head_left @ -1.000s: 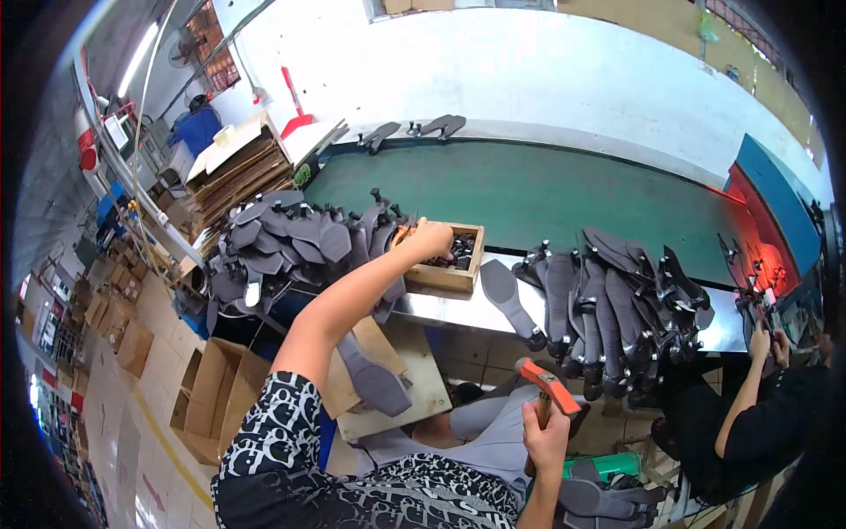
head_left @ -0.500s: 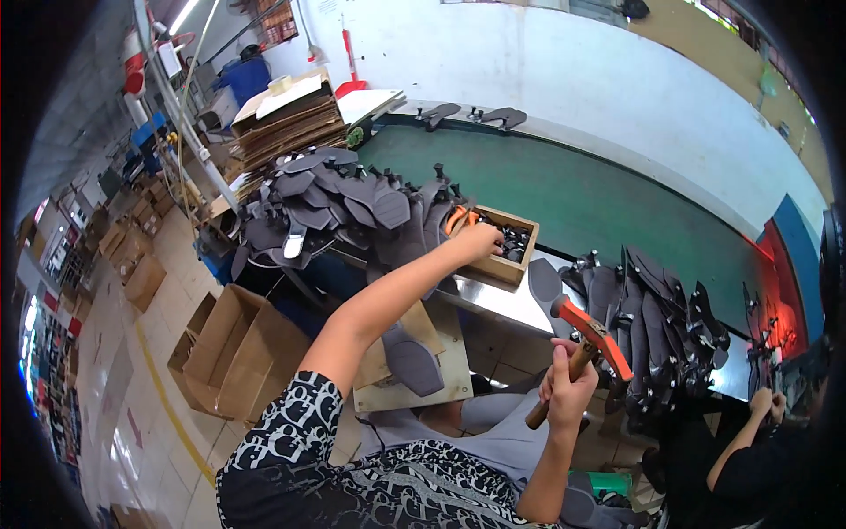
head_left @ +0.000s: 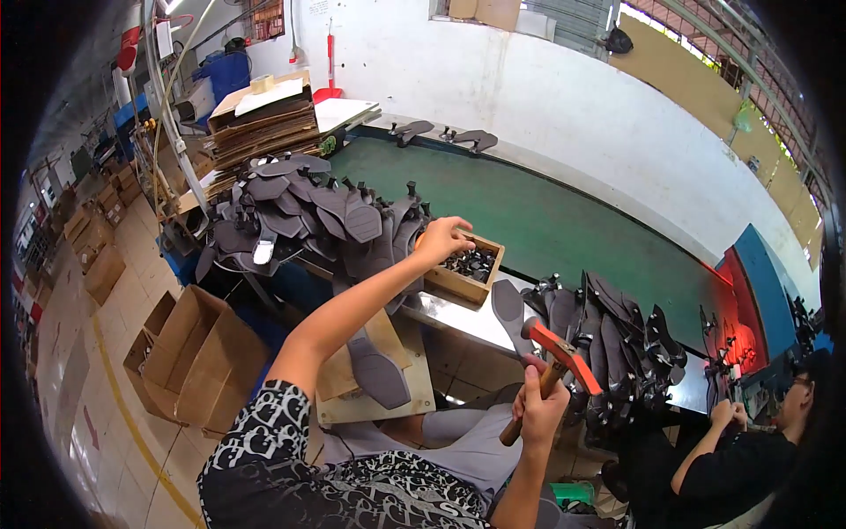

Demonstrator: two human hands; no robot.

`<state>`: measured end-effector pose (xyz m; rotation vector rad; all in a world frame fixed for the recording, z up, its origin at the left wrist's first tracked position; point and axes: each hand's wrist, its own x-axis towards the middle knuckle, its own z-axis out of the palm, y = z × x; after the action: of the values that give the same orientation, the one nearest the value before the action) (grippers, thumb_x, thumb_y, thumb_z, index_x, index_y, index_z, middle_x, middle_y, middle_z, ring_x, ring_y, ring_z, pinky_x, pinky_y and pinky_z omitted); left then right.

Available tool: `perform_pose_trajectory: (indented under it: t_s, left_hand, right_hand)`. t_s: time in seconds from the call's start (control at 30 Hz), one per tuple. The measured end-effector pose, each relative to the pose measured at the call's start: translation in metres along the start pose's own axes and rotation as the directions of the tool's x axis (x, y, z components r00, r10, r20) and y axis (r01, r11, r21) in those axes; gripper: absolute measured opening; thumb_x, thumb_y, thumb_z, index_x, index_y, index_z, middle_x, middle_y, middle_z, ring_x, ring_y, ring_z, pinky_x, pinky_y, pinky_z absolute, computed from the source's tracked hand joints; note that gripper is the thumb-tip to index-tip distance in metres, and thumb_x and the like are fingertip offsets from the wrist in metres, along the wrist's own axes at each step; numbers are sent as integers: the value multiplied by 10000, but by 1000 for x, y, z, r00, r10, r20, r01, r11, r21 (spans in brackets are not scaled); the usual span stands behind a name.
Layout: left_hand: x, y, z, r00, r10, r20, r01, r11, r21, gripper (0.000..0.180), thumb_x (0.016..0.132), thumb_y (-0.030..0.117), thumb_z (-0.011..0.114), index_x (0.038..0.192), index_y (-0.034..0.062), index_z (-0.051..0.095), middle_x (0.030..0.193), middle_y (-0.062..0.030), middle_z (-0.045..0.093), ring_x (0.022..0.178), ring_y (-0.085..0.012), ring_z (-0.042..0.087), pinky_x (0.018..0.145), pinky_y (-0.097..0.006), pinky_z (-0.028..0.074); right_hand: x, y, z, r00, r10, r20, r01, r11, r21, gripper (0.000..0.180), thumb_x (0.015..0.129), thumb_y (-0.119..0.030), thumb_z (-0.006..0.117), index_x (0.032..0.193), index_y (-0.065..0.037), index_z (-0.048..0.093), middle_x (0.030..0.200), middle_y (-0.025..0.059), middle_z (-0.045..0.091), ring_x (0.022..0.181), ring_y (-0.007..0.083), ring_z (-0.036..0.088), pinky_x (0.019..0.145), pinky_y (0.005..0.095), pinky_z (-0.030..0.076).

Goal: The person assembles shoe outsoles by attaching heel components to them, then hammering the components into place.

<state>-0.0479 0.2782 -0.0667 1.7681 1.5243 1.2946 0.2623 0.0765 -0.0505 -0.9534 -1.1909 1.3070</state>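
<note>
My left hand (head_left: 443, 240) reaches out over a small wooden box (head_left: 464, 275) of dark small parts, with its fingers pinched together at the box's near rim; what they hold is too small to see. My right hand (head_left: 539, 407) grips the wooden handle of an orange-headed hammer (head_left: 559, 356), raised near my lap. A dark grey shoe sole (head_left: 378, 371) lies on a wooden board (head_left: 371, 381) on my knees. Another sole (head_left: 508, 309) lies on the metal bench edge (head_left: 449, 312) just right of the box.
Piles of dark soles (head_left: 304, 217) lie left of the box, and more (head_left: 617, 339) to its right. A green conveyor belt (head_left: 529, 216) runs behind. Open cardboard boxes (head_left: 187, 353) stand on the floor at left. Another person (head_left: 749, 450) works at lower right.
The view has tilted toward the box. My left hand stays at the box rim. My right hand has brought the hammer a little higher and closer to the bench.
</note>
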Motion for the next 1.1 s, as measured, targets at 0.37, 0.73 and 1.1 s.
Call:
perform_pose_trajectory:
  t_s: [0.37, 0.73, 1.1]
  left_hand:
    - [-210, 171, -33, 999, -42, 27, 50, 772, -634, 304, 859, 82, 723, 1142, -10, 663, 1053, -52, 645, 879, -102, 609, 770, -246, 500]
    - [-254, 176, -58, 917, 327, -230, -302, 943, 139, 308, 774, 121, 768, 1076, 100, 711, 1129, -87, 607, 1020, -245, 581, 869, -357, 470]
    - [-244, -22, -76, 881, 0, -473, 195, 911, 363, 180, 873, 294, 661, 998, 167, 634, 1102, 8, 668, 1173, -213, 550, 1028, -501, 218]
  right_hand:
    - [2, -28, 73, 976, -116, 184, 95, 989, 116, 272, 909, -8, 615, 1172, 62, 597, 700, 73, 600, 410, 66, 447, 366, 217, 334]
    - [-12, -29, 106, 919, -72, 389, -40, 962, 271, 151, 869, 31, 612, 1016, 63, 610, 605, 67, 560, 395, 94, 462, 344, 241, 339]
    - [56, 29, 167, 778, -73, 624, 265, 939, -221, 143, 892, -90, 651, 998, 6, 659, 585, -28, 527, 410, 39, 450, 365, 221, 315]
